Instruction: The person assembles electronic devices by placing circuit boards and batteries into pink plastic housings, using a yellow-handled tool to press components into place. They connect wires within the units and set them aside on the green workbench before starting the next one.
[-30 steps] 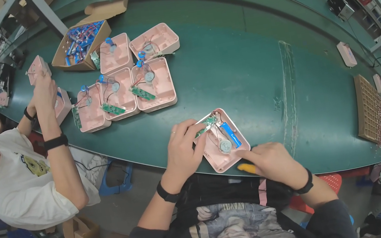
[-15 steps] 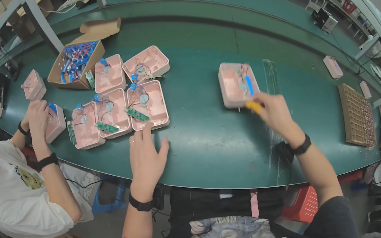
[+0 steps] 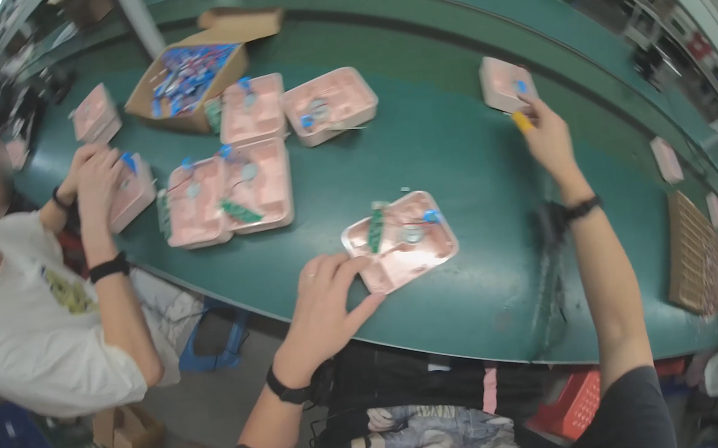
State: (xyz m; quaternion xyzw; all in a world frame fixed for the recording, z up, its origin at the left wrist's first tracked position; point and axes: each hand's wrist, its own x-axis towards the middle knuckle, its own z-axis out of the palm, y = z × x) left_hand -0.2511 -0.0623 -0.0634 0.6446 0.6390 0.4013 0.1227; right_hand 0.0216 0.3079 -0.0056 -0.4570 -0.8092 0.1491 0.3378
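My left hand [image 3: 321,311] grips the near left corner of an open pink plastic housing [image 3: 399,266], thumb along the near wall and fingers at the left rim. Inside that housing are a green circuit board [image 3: 376,228], a round metallic part and a blue part with wires. My right hand [image 3: 551,140] reaches far out, its fingers closed at the near edge of another pink housing [image 3: 501,79] with a blue part in it. Something yellow [image 3: 523,122] shows at the right fingertips; whether it is held or worn I cannot tell.
Several pink housings [image 3: 252,109] with wired parts stand left of centre, before a cardboard box [image 3: 223,63] of blue wired parts. At the left, a co-worker's hands [image 3: 96,187] work over a housing. A partitioned cardboard tray [image 3: 692,254] lies at the right on the green table [image 3: 473,338].
My left hand has drawn one housing away from the cluster, rightward and nearer me. The housing at my right hand has moved farther off and to the right. The whole view has shifted.
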